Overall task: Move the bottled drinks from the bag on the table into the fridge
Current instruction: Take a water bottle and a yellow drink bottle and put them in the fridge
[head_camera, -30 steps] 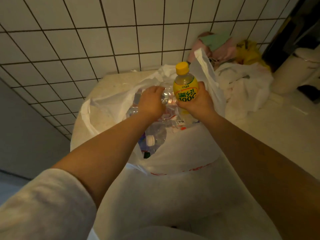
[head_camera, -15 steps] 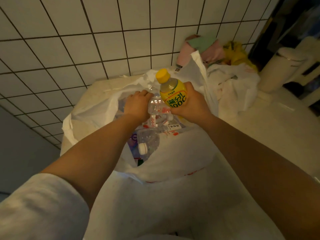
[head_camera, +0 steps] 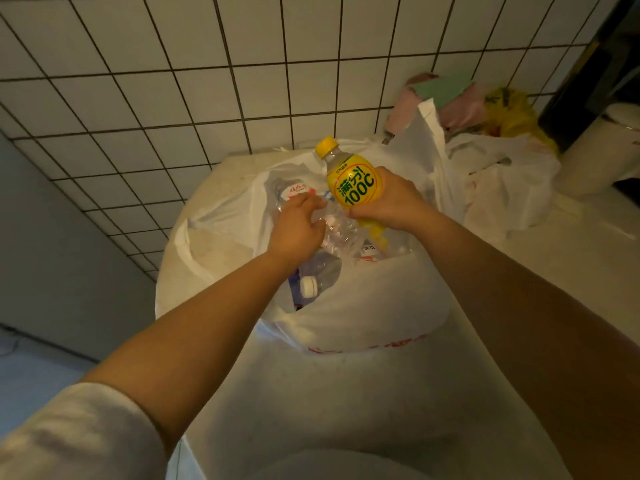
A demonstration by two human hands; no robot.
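A white plastic bag (head_camera: 363, 306) stands open on the pale table (head_camera: 346, 393) by the tiled wall. My right hand (head_camera: 398, 202) grips a yellow bottle (head_camera: 353, 180) with a yellow cap, tilted left above the bag's mouth. My left hand (head_camera: 298, 226) reaches into the bag and closes on a clear water bottle (head_camera: 337, 228) lying among the others. Another clear bottle with a white cap (head_camera: 313, 280) lies lower in the bag, and one with a red and white label (head_camera: 294, 192) shows behind my left hand.
More white plastic bags (head_camera: 502, 188) lie to the right, with pink, green and yellow items (head_camera: 460, 98) behind them against the wall. A white cylindrical container (head_camera: 602, 150) stands at the far right. The table's left edge drops to the floor (head_camera: 34, 368).
My right hand has tipped the yellow bottle further to the left. My left hand has shifted slightly over the clear bottles in the bag.
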